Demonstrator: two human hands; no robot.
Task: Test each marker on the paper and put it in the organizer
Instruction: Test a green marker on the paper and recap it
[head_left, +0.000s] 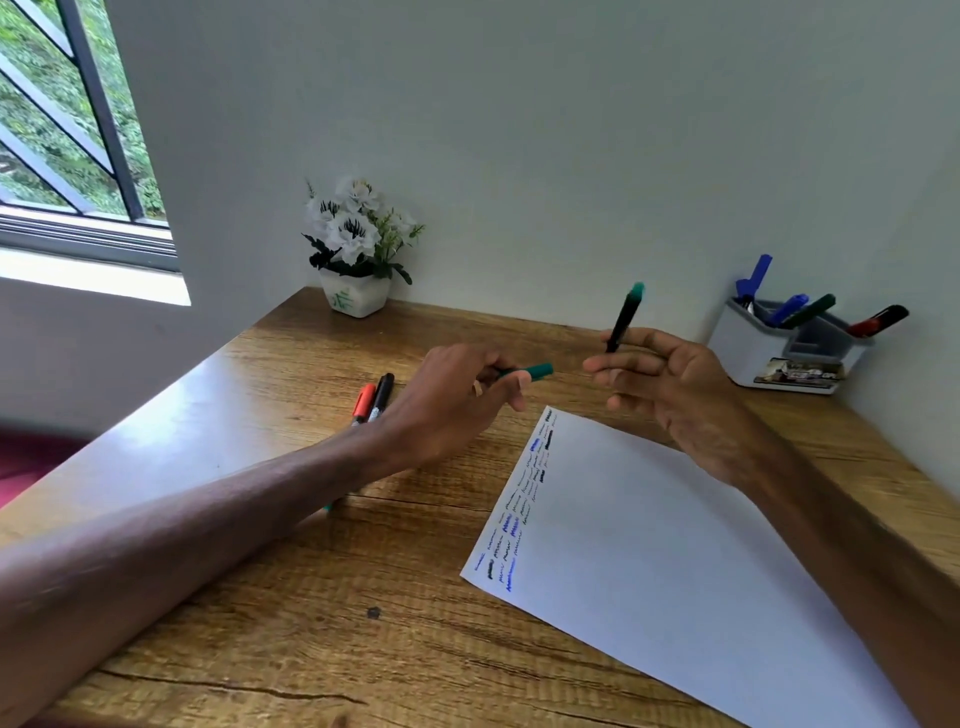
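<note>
Nearest, streaked brown wood-grain of table (322, 649), with dark cracks and one small knot. Lying flat on it at right, white rectangular paper (675, 545), short blue and black scribbles in rows down its left edge. Just left of the sheet's far corner, left hand (452, 400) curled round a smooth cylindrical teal cap (537, 370), poking out past the fingers. Facing it across a gap, right hand (670, 384) pinching a slim black-barrelled marker (623, 319), raised off the wood and tilted, green end uppermost. Behind the left wrist, red-capped marker (363, 402) and black-capped marker (382, 392) side by side on the wood, lower ends hidden. Far right against the wall, boxy white-and-grey plastic organizer (769, 356) holding blue, green and red markers, all leaning. In the corner, square white pot (356, 299) of white flowers.
</note>
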